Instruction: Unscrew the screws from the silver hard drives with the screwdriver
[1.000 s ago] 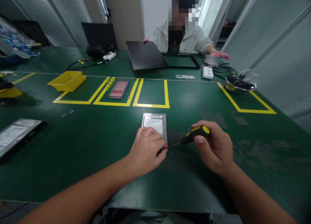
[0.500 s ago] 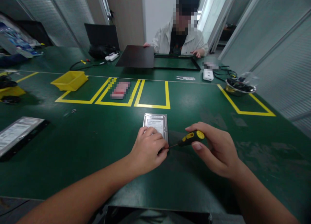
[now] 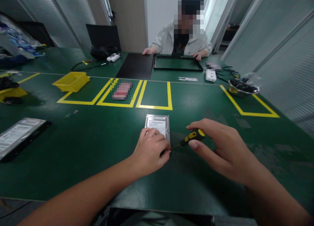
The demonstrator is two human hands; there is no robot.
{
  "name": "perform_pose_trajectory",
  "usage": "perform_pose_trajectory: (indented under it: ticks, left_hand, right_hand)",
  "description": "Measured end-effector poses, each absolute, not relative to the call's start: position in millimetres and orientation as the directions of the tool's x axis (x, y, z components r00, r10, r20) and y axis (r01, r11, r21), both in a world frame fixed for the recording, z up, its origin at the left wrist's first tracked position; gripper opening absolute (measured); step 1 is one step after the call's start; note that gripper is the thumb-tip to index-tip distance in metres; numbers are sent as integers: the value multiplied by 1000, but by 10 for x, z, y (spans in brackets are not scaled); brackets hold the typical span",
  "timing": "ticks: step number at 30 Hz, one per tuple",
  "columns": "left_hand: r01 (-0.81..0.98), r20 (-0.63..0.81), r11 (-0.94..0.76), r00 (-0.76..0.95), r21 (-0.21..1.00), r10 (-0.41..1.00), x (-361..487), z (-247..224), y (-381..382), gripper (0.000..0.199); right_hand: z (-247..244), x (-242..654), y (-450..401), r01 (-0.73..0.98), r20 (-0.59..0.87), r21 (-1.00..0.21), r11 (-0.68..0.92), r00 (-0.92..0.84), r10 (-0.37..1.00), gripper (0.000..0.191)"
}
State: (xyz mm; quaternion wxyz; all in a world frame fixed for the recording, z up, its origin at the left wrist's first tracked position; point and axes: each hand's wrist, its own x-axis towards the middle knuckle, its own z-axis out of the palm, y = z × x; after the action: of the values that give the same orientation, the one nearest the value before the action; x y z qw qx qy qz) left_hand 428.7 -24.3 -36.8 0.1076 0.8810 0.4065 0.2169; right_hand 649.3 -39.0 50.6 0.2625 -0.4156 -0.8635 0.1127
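Note:
A silver hard drive [image 3: 157, 120] with a white label lies flat on the green table in front of me. My left hand [image 3: 152, 149] covers its near part, with the fingers curled over it and the thumb and index fingertip at its near right corner. My right hand [image 3: 220, 147] has a yellow and black screwdriver [image 3: 192, 137] between thumb and fingers. The screwdriver slants down to the left, its thin shaft reaching the left fingertips at that corner. The very tip and any screw there are hidden.
At left lies a larger drive on a black bracket [image 3: 21, 136], with small screws [image 3: 75, 112] beyond it. A yellow bin [image 3: 72, 82], a pinkish phone-shaped object [image 3: 122, 90] and a bowl of dark parts [image 3: 243, 88] stand farther back. Across sits a person [image 3: 166, 36] with a black panel [image 3: 134, 66] and frame [image 3: 178, 69].
My right thumb and fingers have shifted slightly along the screwdriver handle, and the handle has turned a little. My left hand stays put. The person opposite has lowered the black panel onto the table.

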Motion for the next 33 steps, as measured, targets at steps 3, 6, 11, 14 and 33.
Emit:
perform_pose_trajectory:
  ticks: [3, 6, 11, 14, 33]
  left_hand:
    - [662, 307, -649, 572, 374, 761, 4286, -380, -243, 7]
    - [661, 311, -645, 565, 383, 764, 4284, -387, -241, 7]
    - [658, 314, -647, 566, 385, 762, 4286, -394, -236, 7]
    - [656, 321, -650, 565, 385, 760, 4289, -405, -232, 8]
    - [662, 320, -645, 560, 381, 764, 4277, -395, -231, 6]
  right_hand:
    - [473, 6465, -388, 671, 376, -420, 612, -485, 790, 19]
    - [478, 6445, -388, 656, 374, -461, 598, -468, 801, 20]
    - [576, 6431, -380, 558, 318, -526, 642, -570, 757, 27]
    - [615, 6448, -340, 517, 291, -536, 667, -629, 721, 28]
    - [913, 6309, -21, 461, 201, -452, 763, -781, 591, 15]
